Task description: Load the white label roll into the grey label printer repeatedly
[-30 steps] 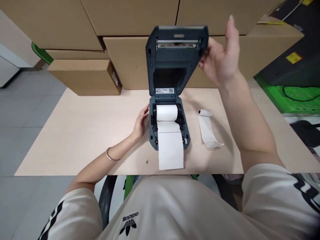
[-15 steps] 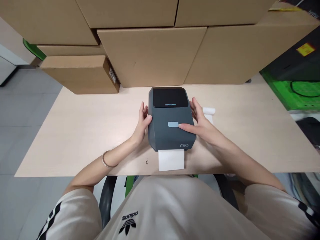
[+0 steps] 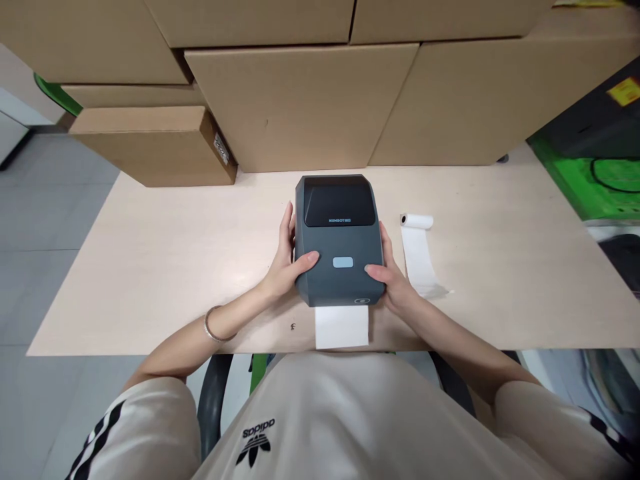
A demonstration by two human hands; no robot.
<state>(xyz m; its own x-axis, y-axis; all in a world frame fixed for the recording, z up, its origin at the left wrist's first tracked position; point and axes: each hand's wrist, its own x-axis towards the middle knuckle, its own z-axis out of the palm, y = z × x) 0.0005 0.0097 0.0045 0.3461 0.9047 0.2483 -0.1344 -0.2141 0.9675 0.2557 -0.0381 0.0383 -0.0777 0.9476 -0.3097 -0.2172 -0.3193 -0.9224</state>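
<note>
A dark grey label printer (image 3: 340,243) with a black window at its far end is gripped from both sides, its front tilted up a little toward me. My left hand (image 3: 290,257) holds the left side, thumb on top and fingers along the wall. On the right side my right hand (image 3: 393,277) does the same, its thumb lying on the top near the pale blue button (image 3: 343,263). White label paper (image 3: 342,328) sticks out below the printer's near edge. Fingertips under the printer are hidden.
A partly unrolled white paper roll (image 3: 417,222) lies right of the printer on the light wooden table (image 3: 175,253). Large cardboard boxes (image 3: 300,113) line the table's back, with a smaller box (image 3: 155,147) at the left. Green and dark items stand at the far right.
My right thumb has left the blue button, and that hand has slid nearer to me along the printer's side. My left thumb has moved onto the top. The printer's tilt has shifted slightly.
</note>
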